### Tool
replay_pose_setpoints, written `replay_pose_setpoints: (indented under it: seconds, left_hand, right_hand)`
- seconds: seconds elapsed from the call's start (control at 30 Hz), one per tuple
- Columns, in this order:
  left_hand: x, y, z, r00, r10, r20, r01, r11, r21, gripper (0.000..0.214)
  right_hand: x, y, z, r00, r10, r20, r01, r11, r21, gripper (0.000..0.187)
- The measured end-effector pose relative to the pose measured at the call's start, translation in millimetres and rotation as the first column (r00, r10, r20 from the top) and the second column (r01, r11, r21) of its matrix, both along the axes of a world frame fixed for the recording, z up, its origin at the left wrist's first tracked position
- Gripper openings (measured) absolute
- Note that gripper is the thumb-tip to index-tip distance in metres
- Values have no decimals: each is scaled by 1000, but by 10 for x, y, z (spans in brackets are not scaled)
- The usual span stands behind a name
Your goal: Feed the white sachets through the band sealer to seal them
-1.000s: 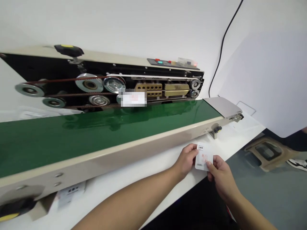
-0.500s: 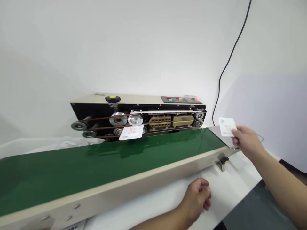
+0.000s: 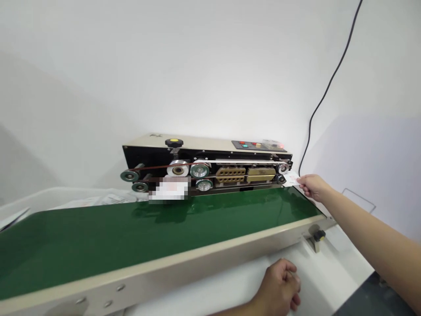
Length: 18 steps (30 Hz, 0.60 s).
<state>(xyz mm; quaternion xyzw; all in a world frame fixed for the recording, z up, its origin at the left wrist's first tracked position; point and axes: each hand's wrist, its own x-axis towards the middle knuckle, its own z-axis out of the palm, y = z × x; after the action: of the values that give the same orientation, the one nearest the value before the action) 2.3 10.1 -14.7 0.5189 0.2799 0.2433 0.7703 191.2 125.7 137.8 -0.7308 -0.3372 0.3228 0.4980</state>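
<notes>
My right hand (image 3: 314, 186) pinches a small white packet (image 3: 290, 179) with faint red print by its right edge. The packet's left edge is at the right-end rollers of a band sealing machine (image 3: 210, 149). A second white packet (image 3: 171, 188), partly blurred, sits at the machine's left rollers, over the green conveyor belt (image 3: 108, 237). My left hand (image 3: 281, 283) rests low in front of the conveyor, fingers curled in, with nothing seen in them.
Buttons and a red light (image 3: 259, 145) are on the machine's top. Behind the belt's left end is a pale bin or bag (image 3: 66, 195) with white packets. A black cable (image 3: 332, 79) hangs down the wall. A black knob (image 3: 319, 236) juts from the conveyor's front.
My right hand has brought its packet left and down to the machine's right-end rollers. The other packet has travelled left past the front rollers. My left hand stays curled, and the view has shifted slightly.
</notes>
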Motion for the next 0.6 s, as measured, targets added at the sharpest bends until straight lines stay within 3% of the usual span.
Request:
replay_pose_setpoints:
  seconds: [0.6]
  left_hand:
    - [5,-26,-17,998,32,49,-31,999,-32,55]
  right_hand:
    - [-251,-10,20,992,125,-31,-126,992,-23,7]
